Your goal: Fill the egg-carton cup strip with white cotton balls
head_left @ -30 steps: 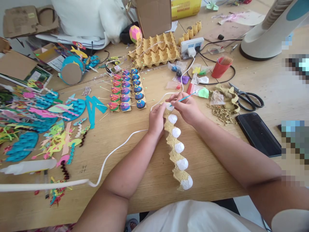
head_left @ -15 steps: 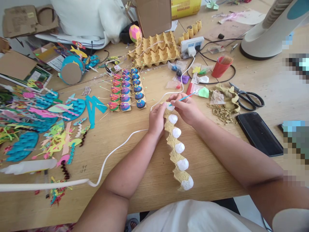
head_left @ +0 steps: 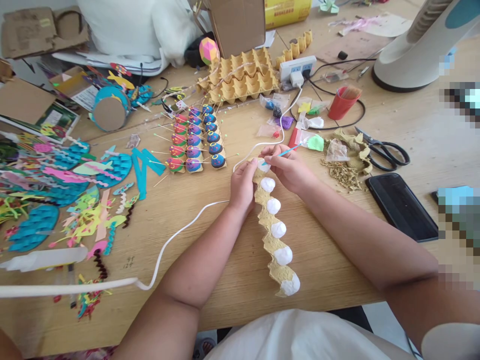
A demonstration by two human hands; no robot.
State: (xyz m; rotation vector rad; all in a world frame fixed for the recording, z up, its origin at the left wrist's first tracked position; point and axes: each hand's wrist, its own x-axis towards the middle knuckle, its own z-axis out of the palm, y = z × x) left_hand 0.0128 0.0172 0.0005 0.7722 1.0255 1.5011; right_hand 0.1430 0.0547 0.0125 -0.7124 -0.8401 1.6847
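My left hand (head_left: pixel 243 184) grips the far end of an egg carton strip (head_left: pixel 267 218), thumb on top. The strip runs toward my body, its bumps capped with white clay (head_left: pixel 278 230). My right hand (head_left: pixel 288 167) is closed around a thin blue stick (head_left: pixel 285 151), whose tip is at the farthest white cap, close to my left thumb. Whether the tip touches the clay is hard to see. Left of my hands stand finished-looking strips of painted bumps (head_left: pixel 193 140) in red, purple and blue, with pins sticking out.
A white cable (head_left: pixel 180 230) crosses the table behind my left arm. To the right lie scissors (head_left: pixel 386 152), a black phone (head_left: pixel 403 206) and a red cup (head_left: pixel 344 103). Egg trays (head_left: pixel 243 80) and a power strip (head_left: pixel 298 66) stand behind. Colourful paper crafts (head_left: pixel 90 165) crowd the left.
Both hands keep their places on the strip and the stick. The view has shifted very slightly, and a bit of skin now shows at the lower left corner.
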